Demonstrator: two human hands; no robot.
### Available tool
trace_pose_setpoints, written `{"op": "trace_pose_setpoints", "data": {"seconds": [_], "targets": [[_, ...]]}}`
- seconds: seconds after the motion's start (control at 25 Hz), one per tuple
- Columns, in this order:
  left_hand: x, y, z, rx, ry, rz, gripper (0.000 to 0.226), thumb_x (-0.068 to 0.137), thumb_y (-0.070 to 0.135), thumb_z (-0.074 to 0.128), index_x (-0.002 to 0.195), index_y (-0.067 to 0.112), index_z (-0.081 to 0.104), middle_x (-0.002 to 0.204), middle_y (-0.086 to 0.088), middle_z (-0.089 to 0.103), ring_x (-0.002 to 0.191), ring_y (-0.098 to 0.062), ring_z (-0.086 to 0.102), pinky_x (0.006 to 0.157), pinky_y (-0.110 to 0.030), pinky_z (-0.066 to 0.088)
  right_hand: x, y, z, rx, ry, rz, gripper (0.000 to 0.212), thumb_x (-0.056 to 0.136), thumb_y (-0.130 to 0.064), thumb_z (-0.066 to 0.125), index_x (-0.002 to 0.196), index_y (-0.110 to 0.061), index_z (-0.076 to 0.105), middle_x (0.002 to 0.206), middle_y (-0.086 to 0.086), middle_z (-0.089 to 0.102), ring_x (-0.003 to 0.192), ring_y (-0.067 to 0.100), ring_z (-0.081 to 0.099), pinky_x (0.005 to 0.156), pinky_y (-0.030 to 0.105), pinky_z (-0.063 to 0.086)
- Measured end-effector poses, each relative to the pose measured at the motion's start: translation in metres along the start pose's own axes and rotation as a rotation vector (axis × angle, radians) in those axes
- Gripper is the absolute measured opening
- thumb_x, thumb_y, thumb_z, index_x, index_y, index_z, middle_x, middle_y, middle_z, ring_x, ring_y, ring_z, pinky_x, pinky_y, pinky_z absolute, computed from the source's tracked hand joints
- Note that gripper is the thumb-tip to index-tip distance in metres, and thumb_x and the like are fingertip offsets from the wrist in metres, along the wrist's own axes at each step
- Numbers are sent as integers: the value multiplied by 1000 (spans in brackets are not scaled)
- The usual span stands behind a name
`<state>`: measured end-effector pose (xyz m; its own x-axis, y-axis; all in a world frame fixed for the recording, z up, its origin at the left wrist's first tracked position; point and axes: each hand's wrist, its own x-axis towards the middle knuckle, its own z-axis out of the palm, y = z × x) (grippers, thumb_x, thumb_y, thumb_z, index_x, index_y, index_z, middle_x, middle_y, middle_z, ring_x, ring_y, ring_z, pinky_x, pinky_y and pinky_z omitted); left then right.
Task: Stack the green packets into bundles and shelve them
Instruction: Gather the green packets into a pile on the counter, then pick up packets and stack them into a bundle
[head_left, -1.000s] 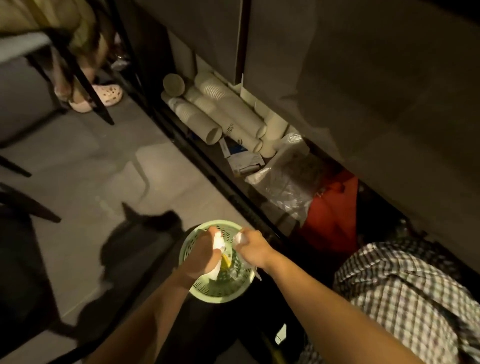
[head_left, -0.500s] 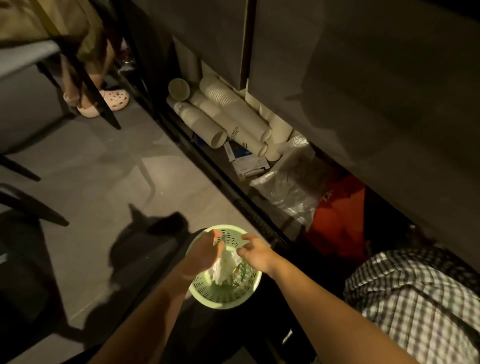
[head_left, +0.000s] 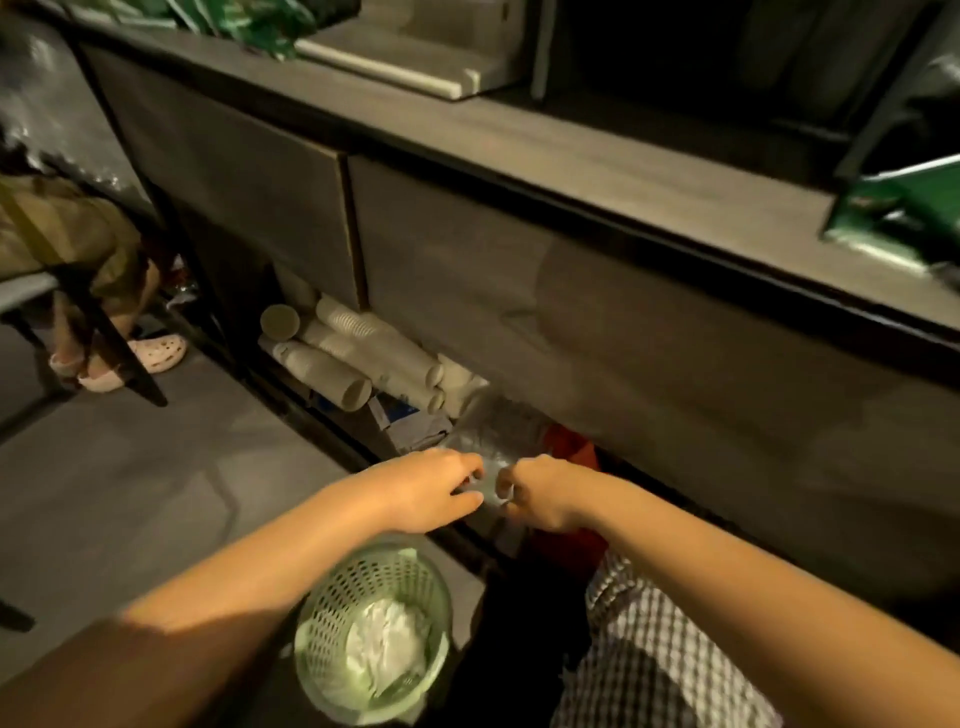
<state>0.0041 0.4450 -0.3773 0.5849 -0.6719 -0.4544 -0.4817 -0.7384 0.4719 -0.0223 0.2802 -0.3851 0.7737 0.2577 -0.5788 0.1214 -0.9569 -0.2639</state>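
Observation:
Green packets (head_left: 249, 26) lie in a heap on the counter at the top left. More green packets (head_left: 904, 208) sit at the right edge on the same counter. My left hand (head_left: 431, 488) and my right hand (head_left: 540, 493) hover close together below the counter, just in front of a clear plastic bag (head_left: 493, 431). The left fingers are loosely stretched toward the right hand. The right fingers are curled inward; blur hides whether they pinch anything. A pale green mesh basket (head_left: 322, 618) stands on the floor under my forearms, with crumpled white wrapping (head_left: 384, 644) inside.
Sleeves of white paper cups (head_left: 337, 358) lie under the counter, with a red bag (head_left: 571, 447) beside the plastic one. A white tray (head_left: 395, 62) rests on the counter. A person's legs in pale clogs (head_left: 156, 351) and a chair leg (head_left: 119, 343) stand at the left.
Both hands have left the basket and risen toward the counter's underside, leaving the white wrapping in it. My view has tilted up, and the counter top and green packets now show.

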Motion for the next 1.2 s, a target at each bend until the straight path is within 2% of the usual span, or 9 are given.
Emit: {"op": "trace_pose_setpoints", "data": {"seconds": [0.12, 0.24, 0.32, 0.44, 0.56, 0.64, 0.76, 1.08, 1.2], "targets": [[-15, 60, -38, 79, 10, 80, 36, 97, 41, 42, 128, 25, 46, 117, -1, 59, 96, -17, 57, 85, -35, 48, -68, 15, -45, 69, 88, -56, 27, 94, -25, 51, 118, -16, 60, 117, 6, 63, 107, 23, 58, 92, 35, 47], [-29, 118, -64, 179, 67, 190, 33, 95, 43, 44, 125, 29, 48, 118, 0, 60, 100, -17, 58, 91, -41, 47, -139, 25, -74, 117, 181, -43, 18, 94, -25, 51, 109, -19, 61, 100, 3, 66, 93, 16, 60, 86, 32, 46], [-39, 157, -79, 257, 83, 245, 36, 96, 42, 42, 130, 29, 45, 122, 2, 57, 106, -16, 55, 95, -40, 45, -182, 28, -87, 73, 219, -26, 21, 95, -27, 49, 109, -15, 59, 95, 3, 67, 87, 15, 59, 82, 30, 45], [-56, 212, -102, 353, 121, 327, 36, 97, 41, 42, 131, 29, 45, 124, 4, 57, 108, -15, 54, 96, -37, 44, -240, 33, -107, 23, 276, 13, 22, 97, -28, 48, 114, -19, 58, 98, 4, 69, 89, 16, 61, 82, 31, 47], [-64, 260, -119, 370, 155, 419, 36, 97, 39, 44, 131, 27, 46, 125, 6, 58, 110, -12, 55, 97, -33, 44, -287, 51, -127, 1, 346, 74, 22, 96, -28, 49, 115, -21, 58, 100, 3, 69, 90, 17, 62, 83, 33, 48], [-61, 292, -128, 369, 194, 486, 36, 96, 38, 45, 131, 27, 47, 125, 8, 58, 108, -11, 55, 95, -29, 44, -319, 70, -135, 19, 417, 148, 21, 96, -28, 50, 114, -22, 59, 97, 1, 69, 86, 13, 62, 80, 29, 48], [-46, 332, -137, 336, 242, 580, 37, 95, 41, 45, 130, 28, 46, 125, 7, 57, 107, -9, 56, 96, -31, 45, -356, 101, -142, 58, 514, 236, 23, 96, -28, 50, 117, -20, 59, 97, 0, 68, 83, 10, 62, 75, 22, 46], [49, 420, -139, 373, 382, 695, 44, 96, 37, 45, 136, 21, 41, 139, -1, 44, 126, -16, 43, 104, -33, 36, -406, 198, -155, 157, 818, 426, 23, 94, -26, 52, 114, -21, 61, 102, -2, 64, 91, 15, 62, 84, 30, 49], [88, 445, -142, 410, 450, 692, 45, 96, 37, 45, 137, 20, 39, 141, -2, 40, 129, -18, 38, 107, -36, 33, -410, 236, -169, 118, 989, 522, 16, 93, -23, 53, 104, -19, 63, 84, -9, 57, 83, 14, 55, 67, 22, 42]]}}
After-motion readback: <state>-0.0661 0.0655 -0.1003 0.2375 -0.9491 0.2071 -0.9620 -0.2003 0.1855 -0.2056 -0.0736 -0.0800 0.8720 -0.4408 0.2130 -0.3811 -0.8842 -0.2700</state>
